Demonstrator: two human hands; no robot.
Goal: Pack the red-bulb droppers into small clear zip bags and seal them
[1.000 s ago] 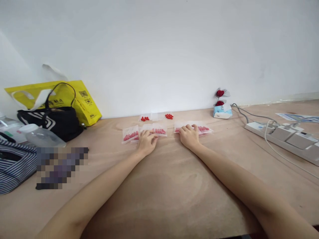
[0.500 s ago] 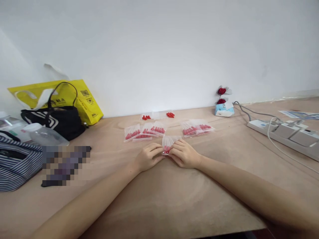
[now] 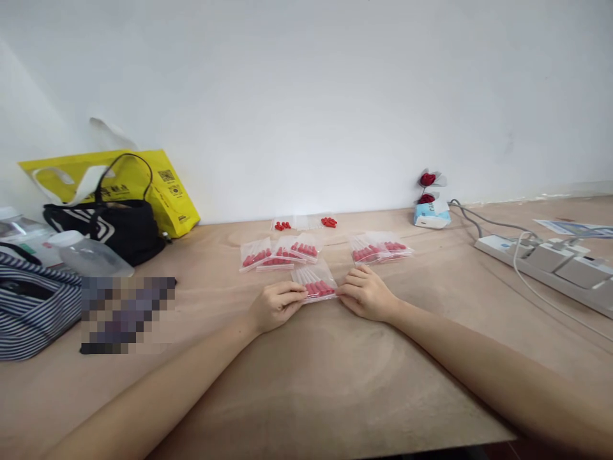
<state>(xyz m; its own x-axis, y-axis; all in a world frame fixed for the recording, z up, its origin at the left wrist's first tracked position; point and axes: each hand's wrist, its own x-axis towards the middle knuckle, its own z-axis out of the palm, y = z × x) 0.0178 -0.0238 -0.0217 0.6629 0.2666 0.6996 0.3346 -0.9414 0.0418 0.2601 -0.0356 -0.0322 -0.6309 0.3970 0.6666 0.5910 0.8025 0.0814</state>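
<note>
left hand (image 3: 276, 305): I see it pinching the clear bag of red pieces (image 3: 315, 283) at its left edge
right hand (image 3: 366, 294): pinching the right edge
bag: flat on the desk (image 3: 306, 377)

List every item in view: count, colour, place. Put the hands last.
held bag: one, clear with red pieces, between both hands.
left bag pile: several, clear with red pieces, behind the left hand.
right bag pile: several, clear with red pieces, behind the right hand.
loose red pieces: two small clusters, red, by the wall.
yellow bag: one, far left against the wall.
black handbag: one, before the yellow bag.
striped bag: one, left edge.
plastic bottle: one, clear, lying left.
tissue pack: one, blue-white, by the wall.
power strip: one, white, right.
table: one, tan wood.
left hand: pinching the bag's left edge.
right hand: pinching its right edge.
</note>
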